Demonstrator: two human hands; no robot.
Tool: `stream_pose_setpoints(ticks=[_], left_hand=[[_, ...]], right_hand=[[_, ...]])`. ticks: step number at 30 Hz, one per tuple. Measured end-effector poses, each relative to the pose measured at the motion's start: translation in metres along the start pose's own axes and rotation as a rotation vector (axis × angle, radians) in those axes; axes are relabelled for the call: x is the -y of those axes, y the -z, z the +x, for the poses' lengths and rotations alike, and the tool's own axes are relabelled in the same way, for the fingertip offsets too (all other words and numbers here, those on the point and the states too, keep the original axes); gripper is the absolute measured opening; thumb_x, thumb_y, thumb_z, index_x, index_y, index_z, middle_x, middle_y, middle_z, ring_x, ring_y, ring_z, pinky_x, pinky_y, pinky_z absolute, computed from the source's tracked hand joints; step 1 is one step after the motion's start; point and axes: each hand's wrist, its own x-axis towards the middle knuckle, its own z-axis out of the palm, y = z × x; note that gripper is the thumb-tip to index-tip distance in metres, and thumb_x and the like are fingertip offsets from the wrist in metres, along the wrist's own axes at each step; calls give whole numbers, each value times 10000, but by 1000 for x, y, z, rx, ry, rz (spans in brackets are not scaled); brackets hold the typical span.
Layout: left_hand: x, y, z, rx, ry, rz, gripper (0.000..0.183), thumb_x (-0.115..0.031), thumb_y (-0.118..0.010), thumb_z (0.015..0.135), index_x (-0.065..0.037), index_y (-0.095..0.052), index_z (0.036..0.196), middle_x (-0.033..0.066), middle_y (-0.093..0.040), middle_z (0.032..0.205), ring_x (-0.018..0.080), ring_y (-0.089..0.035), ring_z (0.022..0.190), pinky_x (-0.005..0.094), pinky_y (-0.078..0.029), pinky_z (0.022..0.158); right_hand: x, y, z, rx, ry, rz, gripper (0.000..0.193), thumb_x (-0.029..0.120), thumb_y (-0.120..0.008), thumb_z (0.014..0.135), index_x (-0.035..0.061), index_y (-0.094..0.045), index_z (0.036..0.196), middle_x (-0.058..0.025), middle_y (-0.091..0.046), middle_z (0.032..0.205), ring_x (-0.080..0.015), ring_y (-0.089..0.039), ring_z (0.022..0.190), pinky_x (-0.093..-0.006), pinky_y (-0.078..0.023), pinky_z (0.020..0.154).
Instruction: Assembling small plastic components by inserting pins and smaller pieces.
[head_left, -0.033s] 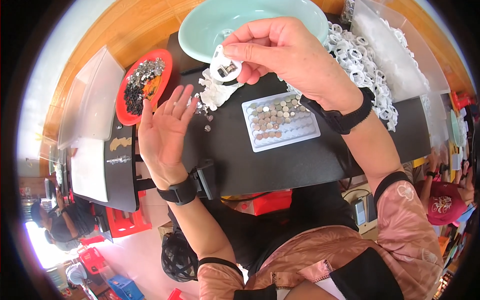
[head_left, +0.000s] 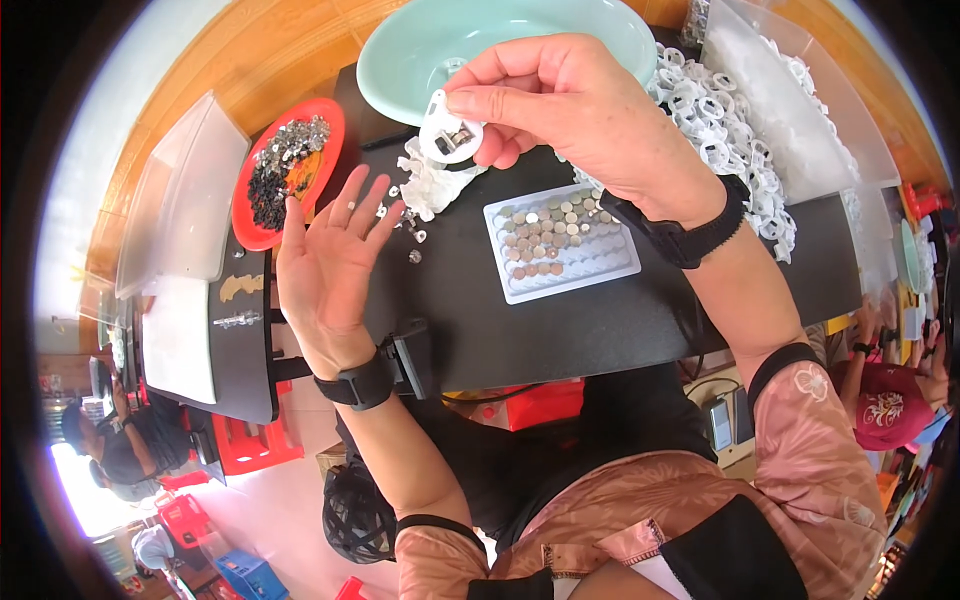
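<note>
My right hand (head_left: 570, 110) pinches a small white drop-shaped plastic casing (head_left: 435, 143) between thumb and fingers. Metal contacts and a dark part show inside the casing, and a hole pierces its narrow end. My left hand (head_left: 332, 255) is raised palm up, fingers spread, with no object gripped in it; a small pale spot shows on one finger. Beyond it lies a red oval plate (head_left: 243, 217) of silver and black small parts. Crumpled white material (head_left: 432, 190) rests under the casing. A pale tray (head_left: 570, 283) holds rows of small round discs resembling button cells.
A large mint-green basin (head_left: 400, 60) stands at the back. White ring-shaped plastic parts (head_left: 715, 120) are heaped at the right beside a clear bin (head_left: 790, 150). At the left are another clear bin (head_left: 190, 190) and a white sheet (head_left: 178, 335). Small loose bits lie near the left fingers.
The fingers of my left hand have spread slightly farther apart. My right hand and the casing look unmoved.
</note>
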Motion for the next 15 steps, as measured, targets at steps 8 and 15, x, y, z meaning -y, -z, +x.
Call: stream_pose_setpoints(ticks=[8,15], left_hand=[[12,-8,0,-93,-101,58,577,-272,-385,1021,131,-225,1401,252,-296,1489,298,-219,1418,441,-196,1140],[11,-28,-6,-288,-137,302,494,-237,-406,1007,54,-333,1400,226,-402,1427,298,-339,1364,401,-264,1123]], right_hand=[[3,0,-1,16,-30,-20,230,179,-639,917,-20,-654,1031,-33,-651,743,-77,-622,652,-201,-504,611],[3,1,0,13,4,-9,213,161,-635,918,-22,-657,1023,-29,-650,750,-76,-614,652,-203,-487,601]])
